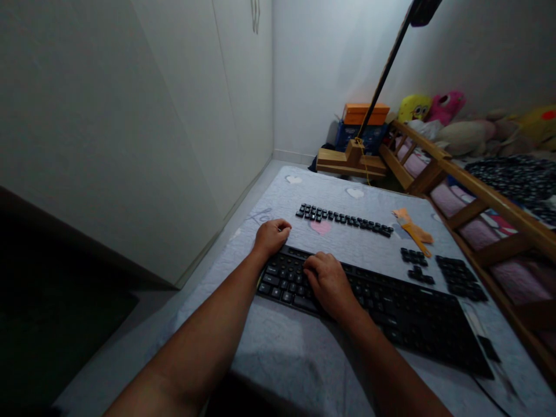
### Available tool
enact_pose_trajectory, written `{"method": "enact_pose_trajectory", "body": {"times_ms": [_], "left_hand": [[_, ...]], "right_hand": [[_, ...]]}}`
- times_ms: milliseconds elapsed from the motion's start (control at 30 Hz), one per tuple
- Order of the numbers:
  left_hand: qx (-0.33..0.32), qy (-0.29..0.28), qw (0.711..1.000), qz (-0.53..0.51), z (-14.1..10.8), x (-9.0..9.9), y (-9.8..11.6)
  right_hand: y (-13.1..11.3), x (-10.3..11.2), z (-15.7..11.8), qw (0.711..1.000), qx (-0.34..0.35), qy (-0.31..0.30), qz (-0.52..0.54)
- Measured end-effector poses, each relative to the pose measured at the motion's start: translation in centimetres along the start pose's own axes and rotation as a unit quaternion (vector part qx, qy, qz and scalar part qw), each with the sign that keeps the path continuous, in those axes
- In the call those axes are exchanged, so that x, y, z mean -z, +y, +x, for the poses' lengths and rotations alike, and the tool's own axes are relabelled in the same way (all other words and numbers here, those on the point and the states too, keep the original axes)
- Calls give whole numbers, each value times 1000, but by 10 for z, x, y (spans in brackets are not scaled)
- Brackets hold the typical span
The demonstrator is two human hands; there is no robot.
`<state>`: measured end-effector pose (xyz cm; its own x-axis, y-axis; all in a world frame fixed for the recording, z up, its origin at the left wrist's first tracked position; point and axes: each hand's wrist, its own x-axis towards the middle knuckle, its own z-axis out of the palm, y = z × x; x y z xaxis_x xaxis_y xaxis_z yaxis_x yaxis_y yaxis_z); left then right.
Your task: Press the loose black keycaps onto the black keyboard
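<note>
A black keyboard (382,298) lies at a slant on a pale cloth with heart prints (278,359). Its left part shows keycaps, while sockets look bare further right. My left hand (273,236) is closed just beyond the keyboard's upper left corner; what its fingers hold, if anything, is too small to name. My right hand (328,281) rests over the left-middle keys with fingers curled down, the tips partly hidden. Behind the keyboard runs a row of loose black keycaps (343,219). More loose keycaps (460,278) sit in groups at the right.
An orange cloth (402,215) and a yellow-handled brush (417,237) lie at the back right. A wooden bed rail (478,185) borders the right side, a white cabinet (182,116) the left. A wooden stand (351,159) with a dark pole is behind.
</note>
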<state>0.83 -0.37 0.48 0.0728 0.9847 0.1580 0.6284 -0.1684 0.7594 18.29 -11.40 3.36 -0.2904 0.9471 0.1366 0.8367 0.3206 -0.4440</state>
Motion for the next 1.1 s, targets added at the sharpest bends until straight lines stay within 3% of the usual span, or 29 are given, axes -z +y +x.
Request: {"method": "enact_pose_trajectory", "body": {"times_ms": [1100], "left_hand": [[2,-3,1000,4,1,0,0]], "right_hand": [[-7,-2,3,990,16,-17,-139]]}}
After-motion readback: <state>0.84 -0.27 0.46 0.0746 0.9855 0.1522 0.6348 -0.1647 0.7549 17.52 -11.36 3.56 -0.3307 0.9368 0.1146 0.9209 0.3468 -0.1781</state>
